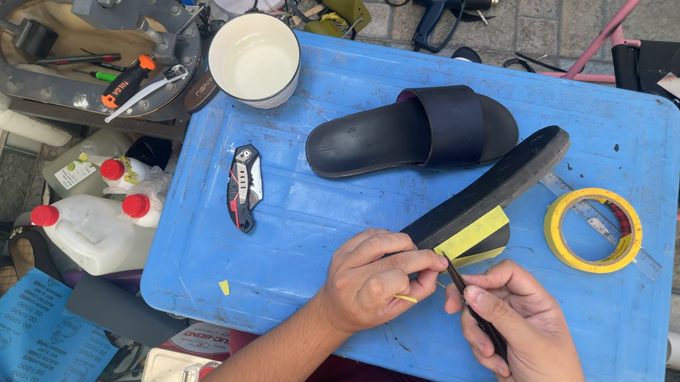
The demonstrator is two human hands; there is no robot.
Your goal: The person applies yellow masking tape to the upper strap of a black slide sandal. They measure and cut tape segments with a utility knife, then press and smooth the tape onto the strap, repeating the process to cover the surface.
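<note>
On the blue worktop (279, 236), left hand (372, 277) pinches the taped black sole (487, 195); right hand (516, 334) grips a thin blade (457, 280), seemingly trimming tape; steadiness matters.

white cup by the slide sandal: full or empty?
Empty. The white cup stands upright on the blue table, and its bare cream inside shows down to the bottom.

Sole (493, 191) on table (633, 154) centre, slipper (411, 134) at eleven o'clock, tape roll (593, 231) at three, folding knife (244, 187) at nine, cup (254, 59) at ten.
</note>
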